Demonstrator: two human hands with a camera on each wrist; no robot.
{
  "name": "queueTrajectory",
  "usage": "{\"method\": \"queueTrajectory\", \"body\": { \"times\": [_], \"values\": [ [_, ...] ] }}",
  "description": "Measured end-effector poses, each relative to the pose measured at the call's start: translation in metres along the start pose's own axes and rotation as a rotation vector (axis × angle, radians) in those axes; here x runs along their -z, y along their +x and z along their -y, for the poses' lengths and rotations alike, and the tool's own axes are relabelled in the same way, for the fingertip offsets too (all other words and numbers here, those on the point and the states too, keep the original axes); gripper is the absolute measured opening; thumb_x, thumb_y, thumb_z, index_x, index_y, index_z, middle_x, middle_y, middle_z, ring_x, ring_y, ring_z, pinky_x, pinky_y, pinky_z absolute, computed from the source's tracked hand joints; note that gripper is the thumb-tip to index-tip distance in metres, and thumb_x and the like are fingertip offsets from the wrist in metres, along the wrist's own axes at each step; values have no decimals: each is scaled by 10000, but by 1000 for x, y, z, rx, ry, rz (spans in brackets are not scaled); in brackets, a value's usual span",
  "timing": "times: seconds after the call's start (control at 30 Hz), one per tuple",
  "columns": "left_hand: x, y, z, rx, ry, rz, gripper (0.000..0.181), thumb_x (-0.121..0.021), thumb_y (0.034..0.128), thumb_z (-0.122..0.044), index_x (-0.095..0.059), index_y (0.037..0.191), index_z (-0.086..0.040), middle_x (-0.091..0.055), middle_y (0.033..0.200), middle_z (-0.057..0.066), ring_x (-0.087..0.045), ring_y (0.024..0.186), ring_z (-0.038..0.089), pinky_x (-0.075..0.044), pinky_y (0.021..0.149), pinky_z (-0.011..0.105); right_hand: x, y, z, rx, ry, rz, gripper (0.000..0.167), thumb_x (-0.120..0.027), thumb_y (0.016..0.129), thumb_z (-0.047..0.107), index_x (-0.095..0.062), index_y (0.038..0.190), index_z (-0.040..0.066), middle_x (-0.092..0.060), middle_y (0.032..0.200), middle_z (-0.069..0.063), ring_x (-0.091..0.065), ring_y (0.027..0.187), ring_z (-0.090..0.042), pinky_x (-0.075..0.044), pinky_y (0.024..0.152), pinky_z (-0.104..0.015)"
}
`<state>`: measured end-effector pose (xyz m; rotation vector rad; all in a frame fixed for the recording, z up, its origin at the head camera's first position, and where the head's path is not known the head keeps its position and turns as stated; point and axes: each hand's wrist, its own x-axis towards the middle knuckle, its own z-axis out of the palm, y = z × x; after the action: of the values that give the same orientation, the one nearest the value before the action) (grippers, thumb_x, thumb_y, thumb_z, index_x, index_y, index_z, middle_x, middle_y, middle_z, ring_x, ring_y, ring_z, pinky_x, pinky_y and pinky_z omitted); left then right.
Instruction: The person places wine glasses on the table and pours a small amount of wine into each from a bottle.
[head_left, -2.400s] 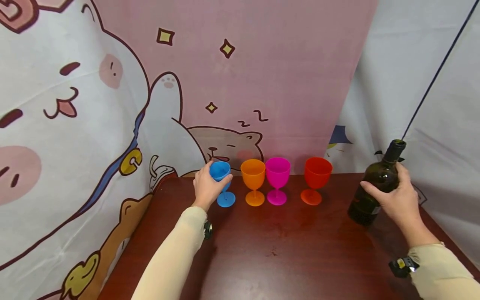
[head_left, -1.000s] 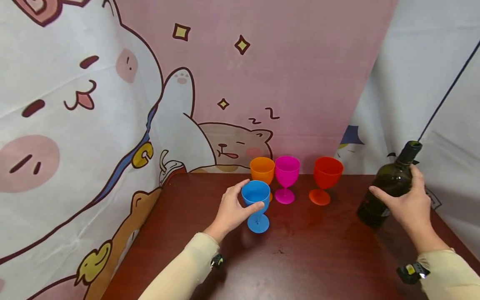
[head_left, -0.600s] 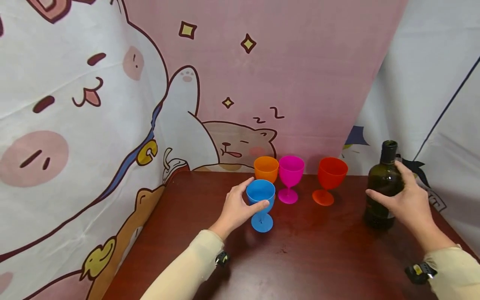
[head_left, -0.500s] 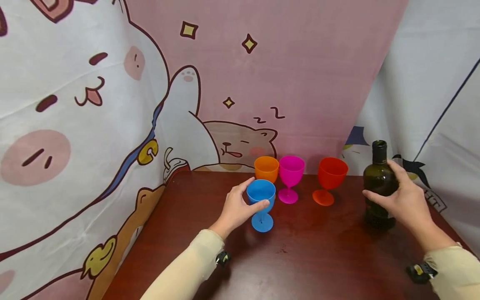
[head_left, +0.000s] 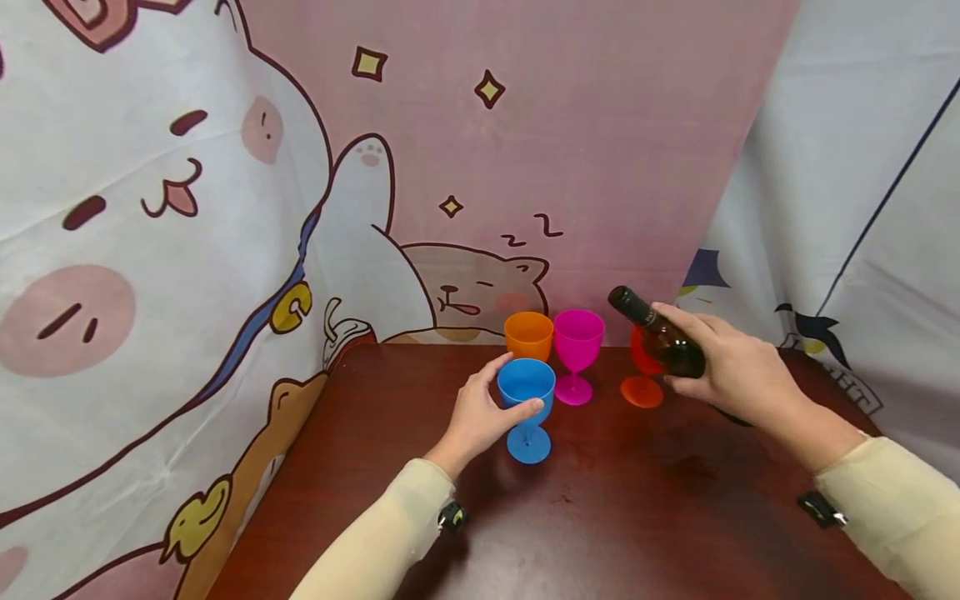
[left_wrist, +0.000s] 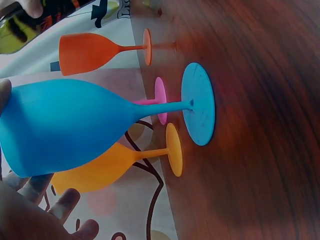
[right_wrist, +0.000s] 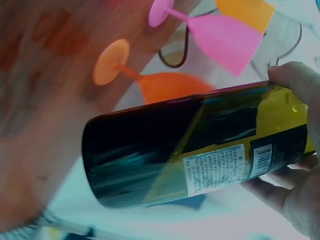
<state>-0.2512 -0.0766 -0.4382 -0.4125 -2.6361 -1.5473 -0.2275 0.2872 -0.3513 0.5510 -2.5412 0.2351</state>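
Observation:
In the head view my left hand [head_left: 475,415] grips the bowl of the blue goblet [head_left: 527,385], which stands upright with its foot on the table. My right hand [head_left: 738,371] holds the dark green bottle [head_left: 675,346] off the table, tilted with its mouth pointing up and left, in front of the red goblet [head_left: 642,392]. The right wrist view shows the bottle [right_wrist: 145,150] and its white label, with fingers [right_wrist: 295,75] around it. In the left wrist view the blue goblet [left_wrist: 70,125] fills the near side.
Behind the blue goblet stands the orange goblet [head_left: 528,335], with the magenta goblet [head_left: 577,337] close on its right. All stand near the back edge of the brown table [head_left: 600,517]. A printed cloth [head_left: 600,167] hangs behind it.
My right hand has lifted the bottle, moved it left and tipped it from upright. Earlier, my left hand brought the blue goblet right and nearer; it has stayed about there since.

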Motion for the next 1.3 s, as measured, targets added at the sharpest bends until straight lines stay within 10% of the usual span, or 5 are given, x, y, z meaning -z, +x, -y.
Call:
{"method": "queueTrajectory", "body": {
  "times": [0.4,1.3],
  "values": [
    [-4,2,-2,19,-15,1,838,-848,862,-554,-494,1589,-334,-578,1532,84,-502,1408,339,-568,1032,598,4,31,40,196,-116,123,1018,-981,700,172,-481,1574,320,-703,1148,-156,-698,897,-295,-620,685,-496],
    [-5,3,3,48,-25,-3,815,-847,853,-585,-495,1568,-416,-560,1537,56,-482,1411,302,-563,1036,596,1,37,61,274,-332,330,990,-1008,697,233,-528,1551,369,-700,1161,-178,-684,949,-357,-624,794,-547]
  ]
}}
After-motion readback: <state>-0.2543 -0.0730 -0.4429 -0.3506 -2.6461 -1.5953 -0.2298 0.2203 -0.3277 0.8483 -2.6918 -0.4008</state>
